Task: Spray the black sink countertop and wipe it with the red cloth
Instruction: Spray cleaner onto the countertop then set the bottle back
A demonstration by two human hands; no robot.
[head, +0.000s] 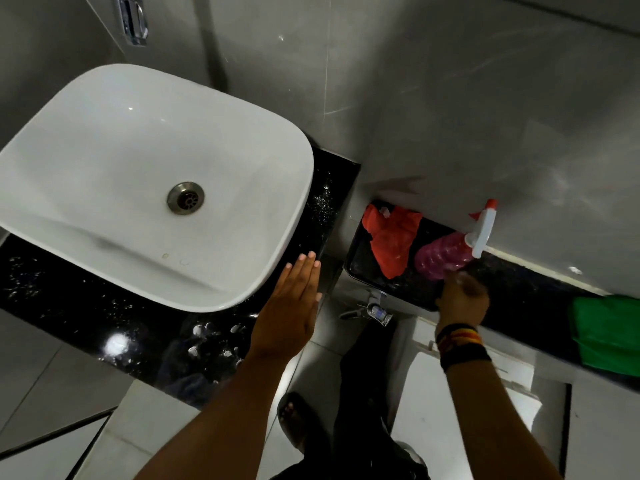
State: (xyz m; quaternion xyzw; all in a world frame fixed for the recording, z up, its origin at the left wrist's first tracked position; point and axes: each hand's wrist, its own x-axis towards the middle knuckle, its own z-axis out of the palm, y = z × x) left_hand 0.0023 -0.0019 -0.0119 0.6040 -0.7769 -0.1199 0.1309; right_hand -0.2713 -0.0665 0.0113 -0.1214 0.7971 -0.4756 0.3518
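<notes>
The black speckled countertop [86, 306] carries a white basin [104, 150] and shows white smears and droplets near its front right. My left hand [291, 313] hovers flat over the countertop's right end, fingers straight and together, holding nothing. On a lower black ledge [519, 289] to the right, the red cloth [393, 240] lies crumpled beside a pink spray bottle [443, 258] with a white and red trigger head, lying tilted against the wall. My right hand [462, 299], blurred, is at the bottle's lower end; whether it grips the bottle is unclear.
A green cloth [609, 330] lies further right on the ledge. A chrome tap [374, 306] sticks out under the ledge's left end. Grey tiled wall stands behind; a chrome fixture [133, 19] hangs above the basin. My foot and dark trousers are on the floor below.
</notes>
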